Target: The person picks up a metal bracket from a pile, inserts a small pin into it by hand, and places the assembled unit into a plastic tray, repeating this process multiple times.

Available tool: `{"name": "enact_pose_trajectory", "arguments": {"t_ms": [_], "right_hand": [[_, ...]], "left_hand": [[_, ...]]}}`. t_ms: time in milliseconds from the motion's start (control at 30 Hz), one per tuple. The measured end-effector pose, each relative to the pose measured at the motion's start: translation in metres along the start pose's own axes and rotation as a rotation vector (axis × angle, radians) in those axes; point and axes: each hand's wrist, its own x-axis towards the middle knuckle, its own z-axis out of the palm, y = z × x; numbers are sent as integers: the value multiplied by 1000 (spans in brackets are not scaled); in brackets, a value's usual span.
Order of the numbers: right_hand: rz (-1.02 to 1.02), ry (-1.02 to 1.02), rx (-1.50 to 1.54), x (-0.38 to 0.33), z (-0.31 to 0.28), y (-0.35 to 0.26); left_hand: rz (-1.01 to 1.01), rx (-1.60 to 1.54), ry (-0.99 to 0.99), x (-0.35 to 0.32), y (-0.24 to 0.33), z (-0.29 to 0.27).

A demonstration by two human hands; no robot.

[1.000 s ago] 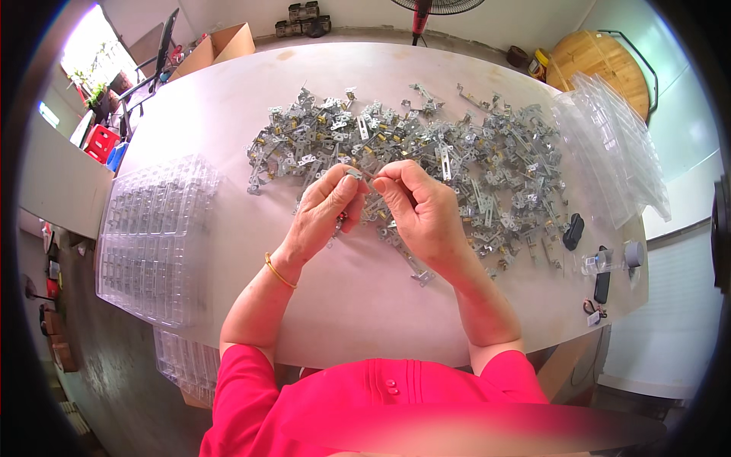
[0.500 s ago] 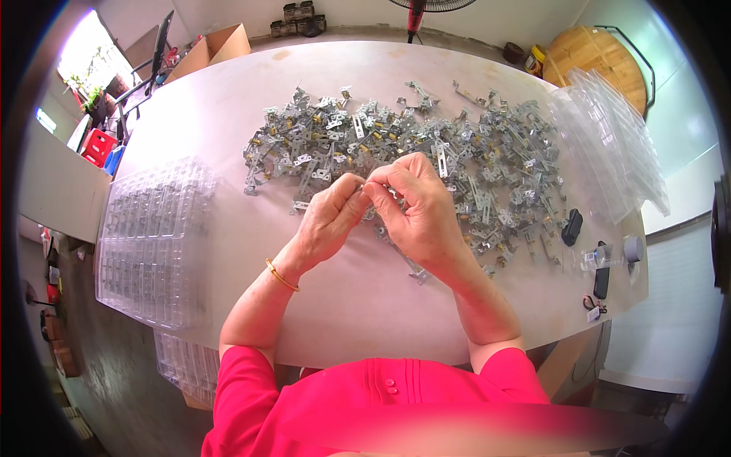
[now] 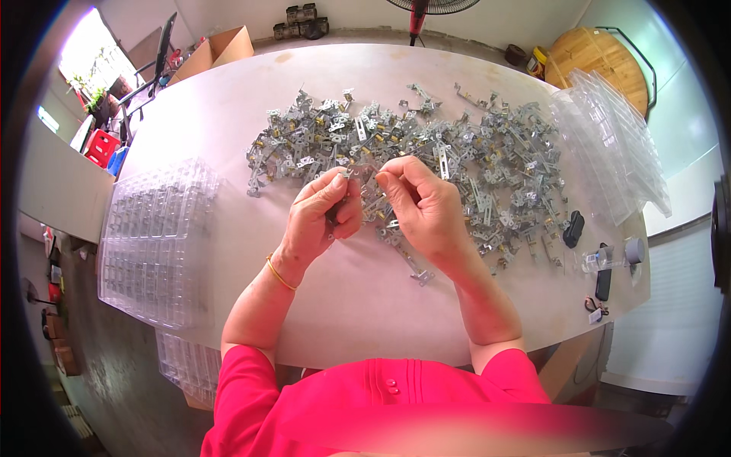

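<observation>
My left hand (image 3: 316, 213), with a gold bangle at its wrist, is closed on a small silver metal bracket (image 3: 352, 173). The bracket's end sticks out past the thumb toward the other hand, and the rest lies hidden in the curled fingers. A short way to the right, my right hand (image 3: 425, 206) has thumb and forefinger pressed together; whatever sits in that pinch is too small to tell. Just beyond both hands spreads a heap of metal brackets (image 3: 396, 133), some with brass-coloured pieces. One loose strip-shaped part (image 3: 415, 268) lies near my right wrist.
Stacked clear plastic trays (image 3: 152, 236) filled with metal parts stand at the table's left. Clear empty trays (image 3: 609, 145) lean at the right. A black case (image 3: 573, 228), a tape roll (image 3: 633, 250) and a dark phone-like object (image 3: 603, 283) lie near the right edge.
My hands have drawn apart from fingertip contact. The left has turned, showing its curled fingers and the bracket; the right has shifted slightly right, still pinching.
</observation>
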Motion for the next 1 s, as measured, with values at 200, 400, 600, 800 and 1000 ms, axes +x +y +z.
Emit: {"name": "enact_pose_trajectory", "arguments": {"t_ms": [200, 400, 600, 800, 1000], "right_hand": [[35, -58, -42, 0, 1, 0], [0, -62, -58, 1, -1, -2], [-19, -69, -29, 1, -4, -4], [99, -167, 3, 1, -8, -4], [391, -288, 343, 5, -17, -8]], "left_hand": [[4, 18, 5, 0, 0, 1], [93, 264, 11, 0, 0, -4], [154, 424, 14, -1, 4, 0], [61, 468, 0, -5, 4, 5], [63, 658, 34, -6, 2, 2]]}}
